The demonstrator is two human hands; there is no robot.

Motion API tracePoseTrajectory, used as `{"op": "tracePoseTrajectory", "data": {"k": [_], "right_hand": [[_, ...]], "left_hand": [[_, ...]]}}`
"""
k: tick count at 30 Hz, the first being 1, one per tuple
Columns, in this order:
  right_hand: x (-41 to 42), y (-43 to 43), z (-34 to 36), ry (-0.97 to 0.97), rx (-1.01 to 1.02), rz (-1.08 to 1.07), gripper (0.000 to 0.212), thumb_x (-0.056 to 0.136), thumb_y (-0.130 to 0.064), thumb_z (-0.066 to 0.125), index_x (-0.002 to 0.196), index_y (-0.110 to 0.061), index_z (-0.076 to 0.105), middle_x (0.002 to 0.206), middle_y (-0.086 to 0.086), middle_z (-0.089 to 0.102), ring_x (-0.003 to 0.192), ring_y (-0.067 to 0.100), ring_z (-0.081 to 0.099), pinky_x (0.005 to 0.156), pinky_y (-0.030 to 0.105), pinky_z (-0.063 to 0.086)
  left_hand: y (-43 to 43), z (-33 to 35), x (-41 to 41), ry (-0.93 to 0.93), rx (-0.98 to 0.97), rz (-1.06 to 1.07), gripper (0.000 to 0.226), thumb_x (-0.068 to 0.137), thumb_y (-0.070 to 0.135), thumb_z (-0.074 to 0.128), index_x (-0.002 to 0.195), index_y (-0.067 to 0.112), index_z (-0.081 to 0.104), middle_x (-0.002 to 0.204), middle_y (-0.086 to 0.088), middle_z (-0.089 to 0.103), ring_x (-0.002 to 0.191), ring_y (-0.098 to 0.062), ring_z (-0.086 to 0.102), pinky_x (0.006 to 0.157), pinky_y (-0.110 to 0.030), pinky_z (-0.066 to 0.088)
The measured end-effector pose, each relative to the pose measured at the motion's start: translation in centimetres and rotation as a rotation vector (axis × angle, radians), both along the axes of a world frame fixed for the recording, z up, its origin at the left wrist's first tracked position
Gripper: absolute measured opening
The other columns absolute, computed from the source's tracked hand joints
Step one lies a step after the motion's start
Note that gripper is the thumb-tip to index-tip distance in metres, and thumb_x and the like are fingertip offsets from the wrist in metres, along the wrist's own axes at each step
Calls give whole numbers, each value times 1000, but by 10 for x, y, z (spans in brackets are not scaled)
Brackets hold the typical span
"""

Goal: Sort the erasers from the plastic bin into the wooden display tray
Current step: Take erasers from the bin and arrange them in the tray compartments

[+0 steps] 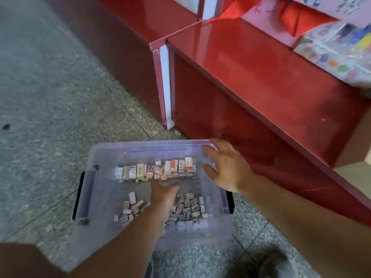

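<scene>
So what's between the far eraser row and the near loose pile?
Head view: the left hand, over the bare bottom of the bin.

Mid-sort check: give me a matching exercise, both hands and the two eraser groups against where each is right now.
1 left hand
2 right hand
3 stacked erasers
4 loose erasers

a along the plastic bin's far wall
b spread open, by the far right corner
c inside, between the eraser groups
d scattered at the near end

Pairs: 1-c, 2-b, 3-a, 4-d
</scene>
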State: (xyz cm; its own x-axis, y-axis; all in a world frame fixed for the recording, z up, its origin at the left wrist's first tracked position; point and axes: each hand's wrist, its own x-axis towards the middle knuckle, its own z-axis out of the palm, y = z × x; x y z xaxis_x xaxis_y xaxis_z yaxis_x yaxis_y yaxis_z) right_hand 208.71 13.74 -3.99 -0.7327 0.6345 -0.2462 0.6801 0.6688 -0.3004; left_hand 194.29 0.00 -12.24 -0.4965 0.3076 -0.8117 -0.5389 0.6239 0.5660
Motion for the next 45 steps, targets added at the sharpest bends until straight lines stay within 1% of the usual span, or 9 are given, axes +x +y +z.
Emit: {"op": "tracePoseTrajectory", "data": {"k": [4,12,17,22,26,32,36,41,45], "right_hand": [[-7,9,-46,17,97,53,63,90,-53,41,146,-24,49,152,13,40,138,35,38,105,50,45],[-5,4,-80,140,167,24,54,89,-48,51,129,-14,66,157,18,34,144,42,30,103,52,33],[-6,4,-81,138,168,25,52,89,-44,50,127,-14,68,159,18,31,147,41,26,106,48,28],[-6,5,-82,136,161,14,50,88,-44,50,123,-14,70,160,16,30,148,38,24,106,43,25],[-7,5,-83,151,166,7,47,87,-42,52,120,-14,70,160,15,30,146,39,25,104,41,24],[-6,5,-83,154,165,7,46,87,-42,52,119,-14,70,160,15,29,146,38,25,103,46,28],[-6,5,-84,159,162,8,46,87,-41,53,119,-14,70,161,15,29,147,38,25,103,44,27],[-5,5,-85,174,161,12,46,86,-39,53,118,-13,71,160,16,30,147,39,25,102,43,26],[-5,5,-86,178,164,11,44,85,-38,54,116,-13,72,160,16,30,147,39,26,104,45,27]], "left_hand": [[19,-53,7,-55,47,217,90,77,6,87,146,26,33,133,-20,57,109,-42,66,88,-50,59],[58,-108,4,-110,161,553,77,79,18,89,136,28,39,121,-6,64,104,-23,67,95,-47,59],[73,-117,14,-26,171,643,73,72,14,92,126,28,43,120,-7,64,104,-23,69,94,-46,60],[70,-114,11,110,180,525,79,77,27,90,141,34,44,139,-7,57,120,-23,62,97,-36,57],[69,-111,5,86,215,488,60,82,39,84,129,43,47,127,-3,56,98,-9,60,69,-17,45],[70,-108,2,48,222,525,42,83,41,83,109,51,51,107,0,61,90,-16,62,68,-23,45],[73,-112,-4,44,217,516,40,87,40,80,116,36,53,104,5,66,89,-12,66,71,-27,52],[74,-118,-9,2,211,520,32,85,29,83,101,39,58,108,3,67,100,-30,71,91,-50,60],[76,-118,-7,-41,238,577,29,84,26,84,93,45,64,104,-4,73,95,-33,72,86,-57,60]]}}
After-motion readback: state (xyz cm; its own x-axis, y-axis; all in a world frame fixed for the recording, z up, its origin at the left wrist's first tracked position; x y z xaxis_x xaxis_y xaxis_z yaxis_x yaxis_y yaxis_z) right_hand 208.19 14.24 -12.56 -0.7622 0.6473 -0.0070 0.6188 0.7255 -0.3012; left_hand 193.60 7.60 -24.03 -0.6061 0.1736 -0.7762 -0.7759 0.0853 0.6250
